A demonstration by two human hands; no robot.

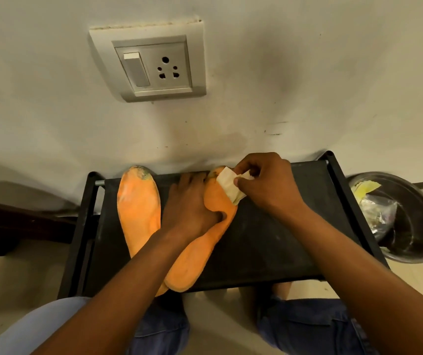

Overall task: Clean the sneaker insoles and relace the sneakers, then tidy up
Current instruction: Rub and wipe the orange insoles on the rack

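Observation:
Two orange insoles lie on a black stool top [269, 226]. The left insole [138, 211] lies flat with a dark stain at its toe end near the wall. My left hand [190, 203] presses on the right insole [200, 252], thumb on its middle, fingers toward its toe. My right hand [267, 185] pinches a folded white wipe [227, 183] against the toe end of that insole. No sneakers or laces are in view.
A wall with a switch and socket plate [151, 65] rises right behind the stool. A steel bowl [410, 226] holding crumpled wrappers and scraps sits on the floor at the right. Dark wooden furniture [13, 221] is at the left. My knees in jeans are below.

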